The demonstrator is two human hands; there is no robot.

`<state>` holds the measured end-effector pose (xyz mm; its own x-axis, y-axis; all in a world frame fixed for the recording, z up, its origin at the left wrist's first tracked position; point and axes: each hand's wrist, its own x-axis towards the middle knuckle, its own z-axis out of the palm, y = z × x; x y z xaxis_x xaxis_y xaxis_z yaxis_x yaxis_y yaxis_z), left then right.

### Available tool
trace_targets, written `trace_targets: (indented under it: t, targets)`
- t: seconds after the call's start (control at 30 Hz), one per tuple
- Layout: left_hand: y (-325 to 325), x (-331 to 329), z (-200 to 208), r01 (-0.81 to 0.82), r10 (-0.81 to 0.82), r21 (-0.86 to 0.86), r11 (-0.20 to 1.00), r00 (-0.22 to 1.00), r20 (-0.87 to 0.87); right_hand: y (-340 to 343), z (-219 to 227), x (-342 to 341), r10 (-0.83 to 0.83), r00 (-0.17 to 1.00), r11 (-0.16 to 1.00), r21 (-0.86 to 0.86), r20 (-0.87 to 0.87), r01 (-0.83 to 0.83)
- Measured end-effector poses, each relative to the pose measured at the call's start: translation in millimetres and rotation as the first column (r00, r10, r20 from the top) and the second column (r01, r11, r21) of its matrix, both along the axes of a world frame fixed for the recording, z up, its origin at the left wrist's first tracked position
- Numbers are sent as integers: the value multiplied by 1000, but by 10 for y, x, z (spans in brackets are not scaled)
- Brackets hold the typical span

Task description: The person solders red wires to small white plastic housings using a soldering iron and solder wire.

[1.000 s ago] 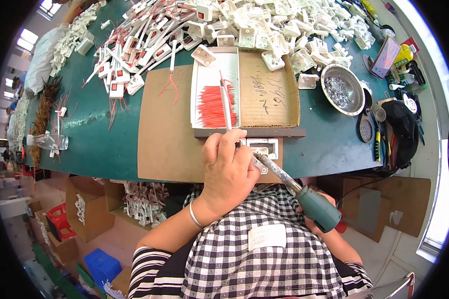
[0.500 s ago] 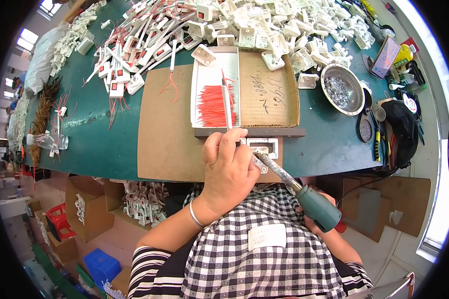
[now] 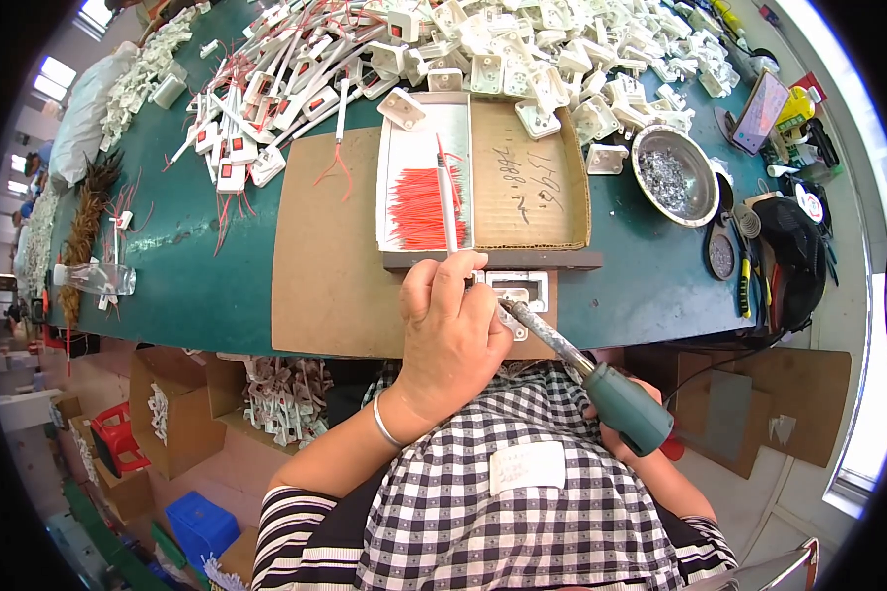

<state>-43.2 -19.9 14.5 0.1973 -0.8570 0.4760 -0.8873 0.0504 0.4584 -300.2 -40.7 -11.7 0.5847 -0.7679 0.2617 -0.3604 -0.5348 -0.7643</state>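
Note:
My left hand point(image 3: 455, 320) is closed, its fingers pinched near the lower end of a thin white cable point(image 3: 448, 202). The cable reaches up over a bundle of red wires point(image 3: 419, 212) in a shallow white box. In my right hand point(image 3: 616, 428), largely hidden behind the tool, is a soldering iron point(image 3: 629, 406) with a green body. Its metal tip points up and left, beside a white plastic housing point(image 3: 518, 292) near my left fingertips. The exact contact at the tip is too small to make out.
A cardboard tray point(image 3: 532, 187) adjoins the wire box, with a dark bar point(image 3: 552, 261) in front. Metal bowl point(image 3: 675, 177) of silvery scraps stands right. White housings point(image 3: 503, 59) and wired switch pieces point(image 3: 266, 108) pile up behind. A propped phone point(image 3: 762, 113) and pliers point(image 3: 745, 286) lie at right.
Almost nothing differs. The soldering iron and my left hand have shifted very slightly; both hands keep their hold.

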Motion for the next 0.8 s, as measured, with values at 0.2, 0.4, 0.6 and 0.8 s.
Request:
trace_targets:
  t: [0.2,0.4,0.6,0.8]
  targets:
    - [3,3,4,3,-3,3,1000,1000,5,42,52,-19,-71,991,997,35,-115,76]
    - [10,2,9,6,-6,11,1000,1000,12,28,322,114,-130,989,944,314,78,99]
    - [20,1,8,2,-2,21,1000,999,32,11,279,95,-71,995,956,290,72,48]
    - [178,82,88,43,-43,-5,999,999,31,15,250,23,-90,990,915,401,113,38]
